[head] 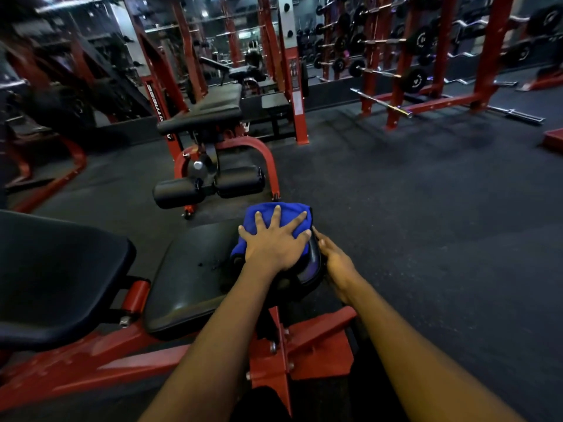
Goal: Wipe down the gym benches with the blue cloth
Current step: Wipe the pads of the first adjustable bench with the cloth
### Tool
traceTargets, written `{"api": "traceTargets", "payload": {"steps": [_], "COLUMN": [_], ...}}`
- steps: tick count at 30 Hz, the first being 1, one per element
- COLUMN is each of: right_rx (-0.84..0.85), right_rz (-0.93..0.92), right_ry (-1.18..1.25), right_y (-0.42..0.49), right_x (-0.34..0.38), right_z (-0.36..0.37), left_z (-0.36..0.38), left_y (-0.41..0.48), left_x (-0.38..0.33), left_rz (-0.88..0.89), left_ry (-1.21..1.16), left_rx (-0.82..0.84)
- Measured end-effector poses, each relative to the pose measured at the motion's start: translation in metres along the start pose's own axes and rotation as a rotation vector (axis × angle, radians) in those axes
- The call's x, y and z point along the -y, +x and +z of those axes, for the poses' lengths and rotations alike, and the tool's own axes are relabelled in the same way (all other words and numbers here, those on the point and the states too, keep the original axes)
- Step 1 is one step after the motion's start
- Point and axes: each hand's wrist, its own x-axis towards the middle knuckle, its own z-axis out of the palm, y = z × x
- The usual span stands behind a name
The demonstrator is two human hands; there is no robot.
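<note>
Left hand (274, 249) presses bunched blue cloth (278, 213) on bench seat (195, 269).

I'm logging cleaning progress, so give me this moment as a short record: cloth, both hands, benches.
cloth: blue cloth bunched on far right corner of seat pad
left hand: flat, fingers spread, pressing the cloth
right hand: touching the seat pad's right side
seat pad: black, small specks near its middle
next bench: ahead, black pads, red frame

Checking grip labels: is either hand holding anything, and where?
Left hand presses flat on the blue cloth, no grip. Right hand touches seat pad's right edge; grip unclear.
</note>
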Motion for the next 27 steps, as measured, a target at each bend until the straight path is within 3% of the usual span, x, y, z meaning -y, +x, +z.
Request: {"api": "traceTargets", "payload": {"steps": [4, 12, 18, 24, 27], "right_rx": [0.036, -0.019, 0.022, 0.021, 0.022], "right_rz": [-0.004, 0.039, 0.014, 0.053, 0.067], "right_ry": [-0.009, -0.004, -0.051, -0.129, -0.133], "right_y": [-0.002, 0.006, -0.005, -0.002, -0.004], "right_x": [-0.006, -0.006, 0.0, 0.007, 0.009], "right_z": [-0.004, -0.005, -0.008, -0.014, -0.016], "left_z": [0.001, 0.022, 0.007, 0.027, 0.026], "left_y": [0.012, -0.047, -0.001, -0.059, -0.055], "left_x": [-0.005, -0.01, -0.026, -0.028, -0.034], "left_rz": [-0.012, 0.013, -0.046, -0.006, -0.026], "left_ry": [-0.003, 0.041, -0.008, 0.059, 0.052], "left_rx": [0.025, -0.162, 0.002, -0.2, -0.201]}}
